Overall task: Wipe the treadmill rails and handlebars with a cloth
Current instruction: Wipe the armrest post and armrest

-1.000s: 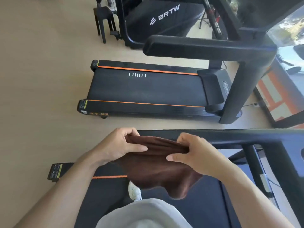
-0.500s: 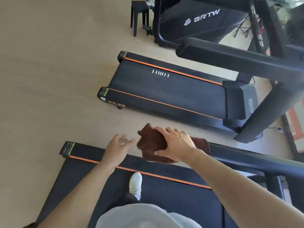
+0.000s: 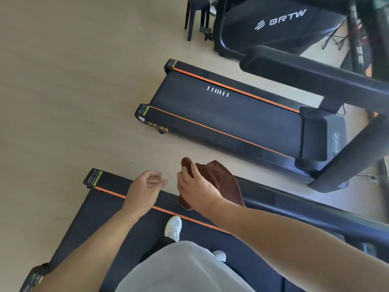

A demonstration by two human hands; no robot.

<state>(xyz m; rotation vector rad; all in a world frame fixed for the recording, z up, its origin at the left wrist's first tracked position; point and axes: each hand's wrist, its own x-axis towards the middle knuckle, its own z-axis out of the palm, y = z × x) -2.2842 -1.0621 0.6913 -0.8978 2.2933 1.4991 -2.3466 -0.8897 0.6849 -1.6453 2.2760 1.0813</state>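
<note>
A brown cloth point(image 3: 221, 178) is draped over the end of the black handlebar point(image 3: 305, 209) of the treadmill I stand on. My right hand point(image 3: 195, 186) lies on top of the cloth and grips it against the bar's tip. Just left of it, my left hand point(image 3: 145, 186) hovers with loosely curled fingers and holds nothing. Below the hands runs the treadmill's left side rail point(image 3: 117, 188) with its orange stripe, beside the black belt point(image 3: 101, 226). My white shoe point(image 3: 173, 227) stands on the belt.
A second treadmill point(image 3: 227, 119) lies parallel on the pale wood floor point(image 3: 63, 91), its thick handlebar point(image 3: 305, 74) reaching in from the right. Behind it stand a black BRTW machine point(image 3: 280, 20) and a dark stool point(image 3: 197, 15).
My left hand has let go of the cloth and drawn off to the left. My right hand has slid the cloth to the bar's end. The view has swung left and down.
</note>
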